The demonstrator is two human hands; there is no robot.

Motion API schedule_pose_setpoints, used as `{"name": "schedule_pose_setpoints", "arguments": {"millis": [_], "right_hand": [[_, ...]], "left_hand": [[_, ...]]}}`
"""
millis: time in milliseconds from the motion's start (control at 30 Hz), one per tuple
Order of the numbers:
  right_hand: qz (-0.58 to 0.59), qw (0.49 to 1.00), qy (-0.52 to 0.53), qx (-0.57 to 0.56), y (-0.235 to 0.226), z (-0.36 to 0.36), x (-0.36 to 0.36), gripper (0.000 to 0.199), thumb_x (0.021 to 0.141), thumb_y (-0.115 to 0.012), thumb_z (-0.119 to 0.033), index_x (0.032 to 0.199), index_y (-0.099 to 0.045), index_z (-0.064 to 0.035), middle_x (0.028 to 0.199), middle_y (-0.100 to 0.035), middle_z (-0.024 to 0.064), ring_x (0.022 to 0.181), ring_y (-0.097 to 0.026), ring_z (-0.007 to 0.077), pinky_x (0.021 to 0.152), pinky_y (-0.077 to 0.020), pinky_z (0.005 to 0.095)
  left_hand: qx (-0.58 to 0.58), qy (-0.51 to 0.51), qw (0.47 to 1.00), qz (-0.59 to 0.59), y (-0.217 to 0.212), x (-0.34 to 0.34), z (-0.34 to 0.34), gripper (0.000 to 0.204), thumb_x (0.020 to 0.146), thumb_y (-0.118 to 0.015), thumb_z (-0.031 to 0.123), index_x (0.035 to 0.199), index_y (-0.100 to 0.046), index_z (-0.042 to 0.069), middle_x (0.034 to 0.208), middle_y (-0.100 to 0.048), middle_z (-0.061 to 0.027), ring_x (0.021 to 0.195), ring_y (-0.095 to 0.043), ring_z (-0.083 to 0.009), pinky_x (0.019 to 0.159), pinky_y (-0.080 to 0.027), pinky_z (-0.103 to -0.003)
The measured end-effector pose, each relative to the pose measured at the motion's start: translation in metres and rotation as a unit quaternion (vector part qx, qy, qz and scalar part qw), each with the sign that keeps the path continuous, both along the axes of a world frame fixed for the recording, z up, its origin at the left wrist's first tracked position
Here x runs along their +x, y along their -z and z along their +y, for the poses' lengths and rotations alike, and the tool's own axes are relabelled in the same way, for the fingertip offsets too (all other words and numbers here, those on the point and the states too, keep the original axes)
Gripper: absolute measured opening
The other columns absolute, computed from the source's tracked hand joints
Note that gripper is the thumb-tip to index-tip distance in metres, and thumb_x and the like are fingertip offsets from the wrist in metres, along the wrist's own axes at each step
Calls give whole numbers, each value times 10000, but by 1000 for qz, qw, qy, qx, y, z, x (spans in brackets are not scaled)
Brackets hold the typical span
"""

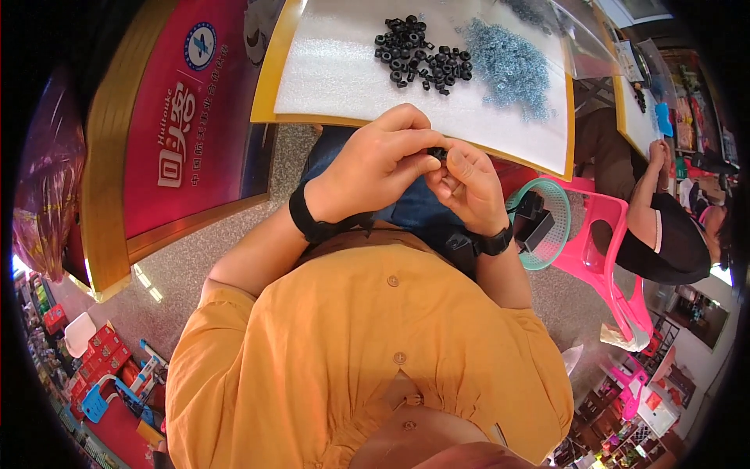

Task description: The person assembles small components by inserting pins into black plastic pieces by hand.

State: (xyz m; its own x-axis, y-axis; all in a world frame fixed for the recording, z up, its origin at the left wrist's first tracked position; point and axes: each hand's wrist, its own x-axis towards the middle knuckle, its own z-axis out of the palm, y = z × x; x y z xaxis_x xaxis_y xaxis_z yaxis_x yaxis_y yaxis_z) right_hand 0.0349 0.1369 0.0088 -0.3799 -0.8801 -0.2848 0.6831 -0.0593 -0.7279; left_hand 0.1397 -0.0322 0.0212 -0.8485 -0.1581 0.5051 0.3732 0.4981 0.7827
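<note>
My left hand [383, 160] and my right hand [475, 186] meet just off the table's near edge. Between their fingertips is a small black part [439, 153], pinched from both sides and mostly covered by the fingers. Both hands are closed. Past them, on a white foam sheet [328, 78], lies a loose heap of small black ring-like parts [405, 39]. To the right of that heap spreads a pile of tiny clear bluish pieces [512, 66], too small to make out singly.
The table has a yellow edge [269, 78]. A mint-green basket [564, 227] holding black boxy items [536, 231] rests on a pink plastic stool [598, 234] at my right. Farther right, another person [664, 242] sits at a second table. A red-panelled cabinet [187, 117] stands left.
</note>
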Motion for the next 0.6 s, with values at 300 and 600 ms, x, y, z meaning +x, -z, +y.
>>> {"name": "schedule_pose_setpoints", "arguments": {"millis": [300, 600], "right_hand": [[10, 1000, -9, -11, -3, -3, -1, 332, 1024, -537, -303, 1123, -604, 6, 799, -605, 25, 593, -510, 63, 427, -347, 165], [10, 998, 2, -67, 11, -3, -2, 358, 1027, -527, -310, 1131, -599, 25, 791, -605, 47, 553, -508, 64, 399, -370, 173]], "left_hand": [[55, 11, 998, -32, 2, -2, -1, 252, 824, -714, 23, 1074, -689, 24, 920, -578, -75, 787, -575, -182, 680, -473, -277], [63, 17, 998, -5, 7, -5, 0, 266, 841, -712, 34, 1107, -690, 31, 938, -573, -64, 757, -563, -152, 662, -466, -258]]}}
